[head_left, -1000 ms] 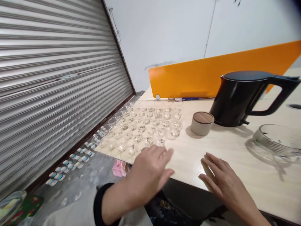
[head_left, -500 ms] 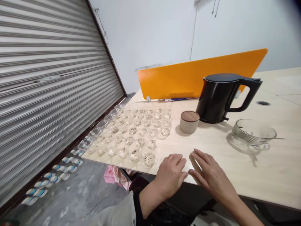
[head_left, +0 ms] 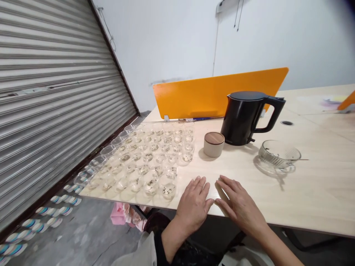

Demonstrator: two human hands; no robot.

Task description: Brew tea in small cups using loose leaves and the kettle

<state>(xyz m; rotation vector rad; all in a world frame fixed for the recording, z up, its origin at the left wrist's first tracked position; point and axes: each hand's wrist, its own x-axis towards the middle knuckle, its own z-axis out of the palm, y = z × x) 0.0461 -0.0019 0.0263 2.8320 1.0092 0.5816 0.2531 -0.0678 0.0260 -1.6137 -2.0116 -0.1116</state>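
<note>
My left hand (head_left: 193,203) rests palm down at the front edge of the table (head_left: 238,173), fingers stretched out and nothing in it. My right hand (head_left: 239,203) stands on its side edge beside it, fingers extended, thumb apart, also holding nothing. The two thumbs come close together. Left of my hands are rows of clear cups (head_left: 168,186) with small dark bits of dried leaf at the bottom. Beyond my hands sits a round, pale canister (head_left: 213,149) with a wooden lid. Behind it is a black electric kettle (head_left: 240,118). At the right stands a ribbed glass bowl (head_left: 277,155) with a thin utensil in it.
An orange divider panel (head_left: 194,96) rises along the back of the table. On the left is a metal roller shutter (head_left: 55,92), with several lidded tubs (head_left: 41,225) on the floor before it. A pink bundle (head_left: 119,213) lies under the table edge.
The view has turned slightly to the right, so the table things appear further left. My left hand's fingers have straightened and flattened on the table; the right hand keeps its pose.
</note>
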